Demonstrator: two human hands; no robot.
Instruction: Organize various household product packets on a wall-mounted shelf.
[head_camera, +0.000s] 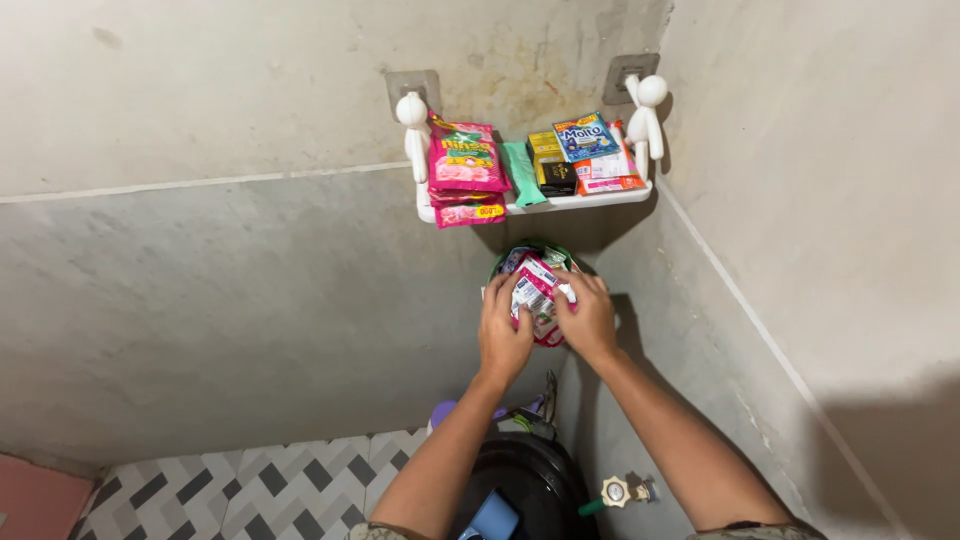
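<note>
I see both hands raised against the grey corner wall, just below the white shelf. My left hand and right hand close together around a bunch of sachets, pink and white, with a green rim showing behind the top of the bunch. The left fingers curl over the near left side of the packets, the right fingers press on the right side; both grips are narrow and holding the sachets. The shelf hangs on two white pegs and carries pink packets at the left, a green packet, a black box and a blue sachet at the right. Near me, low down, sits a dark round bin, and a tap sticks out just to its right
</note>
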